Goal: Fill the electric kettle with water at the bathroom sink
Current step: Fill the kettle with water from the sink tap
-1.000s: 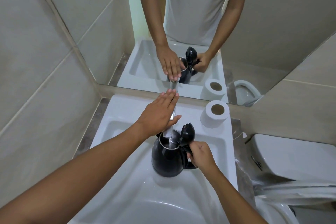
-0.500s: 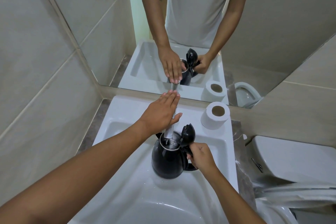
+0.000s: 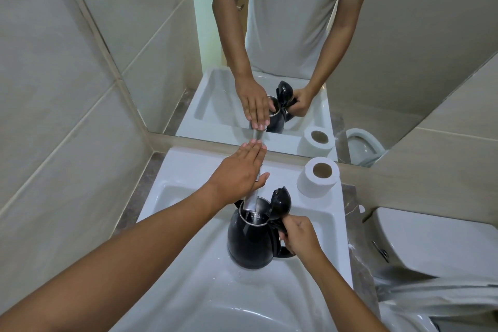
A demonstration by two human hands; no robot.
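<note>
Black electric kettle (image 3: 252, 240) stands upright in the white sink (image 3: 186, 237) basin, its lid (image 3: 281, 203) flipped up, its open mouth right under the metal faucet spout (image 3: 252, 201), and a thin stream of water falls into it. Right hand (image 3: 300, 234) is clamped around the kettle's handle. Left hand (image 3: 238, 172) lies flat on top of the faucet, fingers together and stretched toward the mirror (image 3: 296, 48). Toilet paper roll (image 3: 318, 176) stands on the sink's back right corner, near the kettle but apart, with a toilet (image 3: 431, 245) further right
</note>
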